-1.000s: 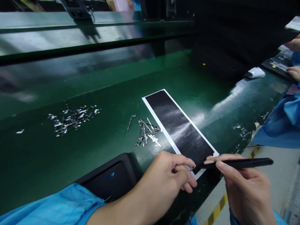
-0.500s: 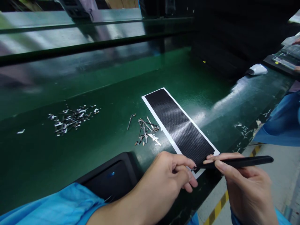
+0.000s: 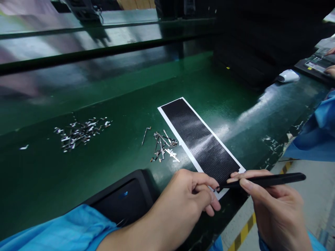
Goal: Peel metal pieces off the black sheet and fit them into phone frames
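A white-edged sheet covered with fine black strips (image 3: pixel 199 136) lies slantwise on the green table. At its near end my left hand (image 3: pixel 193 198) is closed, thumb and index finger pinching something tiny and dark that I cannot make out. My right hand (image 3: pixel 274 198) grips a slim black pen-like tool (image 3: pixel 277 179), its tip touching or nearly touching the left fingertips. Left of the sheet lies a small pile of thin metallic parts (image 3: pixel 163 146), with one separate part (image 3: pixel 146 135) beside it.
A larger heap of small pieces (image 3: pixel 81 134) lies to the left. A black tray (image 3: pixel 125 195) sits by my left forearm. Large black fabric (image 3: pixel 261 42) hangs at the back right. At the right edge are another person's blue sleeve (image 3: pixel 314 132) and a hand (image 3: pixel 331 69).
My hands and the tool have hardly moved. At the right edge, the other person's hands have come further into view.
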Demonstrator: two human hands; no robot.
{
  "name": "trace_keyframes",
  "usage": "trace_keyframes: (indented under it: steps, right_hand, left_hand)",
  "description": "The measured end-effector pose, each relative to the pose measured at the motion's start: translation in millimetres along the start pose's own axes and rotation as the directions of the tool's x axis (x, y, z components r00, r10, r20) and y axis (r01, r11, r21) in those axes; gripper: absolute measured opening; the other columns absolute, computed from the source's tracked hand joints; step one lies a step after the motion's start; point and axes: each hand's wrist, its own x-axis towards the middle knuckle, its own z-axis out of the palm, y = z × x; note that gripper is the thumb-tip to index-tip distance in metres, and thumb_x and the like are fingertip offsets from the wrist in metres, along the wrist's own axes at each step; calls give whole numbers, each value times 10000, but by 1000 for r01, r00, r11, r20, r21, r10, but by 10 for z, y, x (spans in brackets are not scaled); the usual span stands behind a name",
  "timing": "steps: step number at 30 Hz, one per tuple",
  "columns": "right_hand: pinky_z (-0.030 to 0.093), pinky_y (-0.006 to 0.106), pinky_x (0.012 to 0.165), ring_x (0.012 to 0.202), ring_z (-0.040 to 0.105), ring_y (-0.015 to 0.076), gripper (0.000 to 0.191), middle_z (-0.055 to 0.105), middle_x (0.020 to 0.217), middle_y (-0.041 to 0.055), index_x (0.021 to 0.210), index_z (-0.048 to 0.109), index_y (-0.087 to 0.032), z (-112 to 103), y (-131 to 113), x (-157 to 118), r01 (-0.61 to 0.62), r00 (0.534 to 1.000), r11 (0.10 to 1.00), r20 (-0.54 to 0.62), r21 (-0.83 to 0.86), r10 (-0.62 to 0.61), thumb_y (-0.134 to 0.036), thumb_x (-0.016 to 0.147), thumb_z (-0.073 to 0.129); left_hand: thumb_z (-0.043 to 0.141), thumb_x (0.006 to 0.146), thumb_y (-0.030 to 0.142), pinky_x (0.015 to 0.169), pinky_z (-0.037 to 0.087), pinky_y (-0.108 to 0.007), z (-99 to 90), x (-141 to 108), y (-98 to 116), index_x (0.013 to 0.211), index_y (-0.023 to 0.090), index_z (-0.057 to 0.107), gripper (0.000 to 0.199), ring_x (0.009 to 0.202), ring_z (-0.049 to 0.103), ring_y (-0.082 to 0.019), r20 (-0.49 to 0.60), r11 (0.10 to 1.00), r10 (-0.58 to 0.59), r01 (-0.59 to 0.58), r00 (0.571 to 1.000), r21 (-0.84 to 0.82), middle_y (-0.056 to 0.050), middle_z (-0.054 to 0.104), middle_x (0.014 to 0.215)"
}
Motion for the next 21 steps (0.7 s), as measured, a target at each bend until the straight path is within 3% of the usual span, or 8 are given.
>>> trace_keyframes:
  steps: [21]
  right_hand:
    - [525, 202, 559, 631, 653, 184, 134, 675, 659, 80, 592, 704, -197, 9, 2, 8, -37, 999, 999, -29, 24, 38, -321, 575, 751]
  left_hand:
    - [482, 748, 26, 622, 421, -212, -1, 32, -42, 786, 99, 648, 185, 563, 570, -102, -1, 999, 31, -31, 1000, -34, 27, 655, 580]
